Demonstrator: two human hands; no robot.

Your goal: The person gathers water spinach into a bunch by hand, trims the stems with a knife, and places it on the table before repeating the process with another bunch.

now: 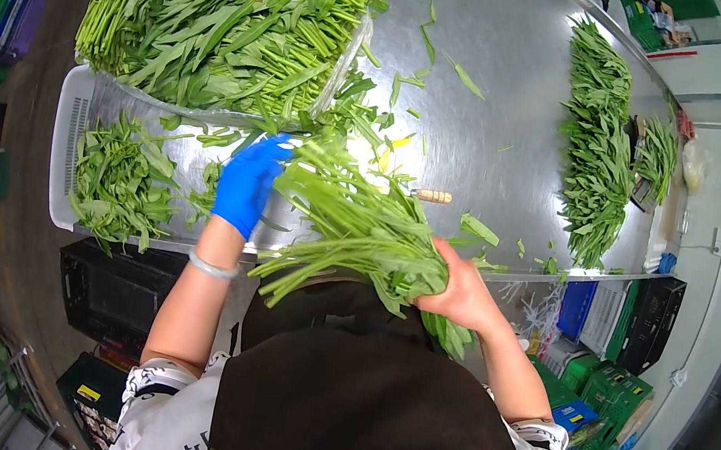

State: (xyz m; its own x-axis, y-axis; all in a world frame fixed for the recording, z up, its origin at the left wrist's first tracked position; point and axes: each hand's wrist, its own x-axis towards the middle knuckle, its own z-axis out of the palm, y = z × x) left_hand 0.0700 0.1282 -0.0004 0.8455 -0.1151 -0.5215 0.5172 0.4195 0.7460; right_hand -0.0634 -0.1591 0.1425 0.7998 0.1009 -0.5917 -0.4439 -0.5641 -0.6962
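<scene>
1. Right hand (461, 290), bare, clamped around leafy end of green bunch (360, 225); bunch over table's (497, 95) near edge, in front of apron (353, 386), stems fanning left.
2. Left hand (247, 185), blue glove, just beside bunch's left side; fingertips look bent, but can't tell if they grip anything.
3. Big greens pile (232, 22) beyond left hand.
4. Loose greens (122, 180) in white tray (73, 120), far left.
5. Wooden handle (432, 196) on table, just beyond bunch.
6. Long greens row (598, 146) at table's right side.
</scene>
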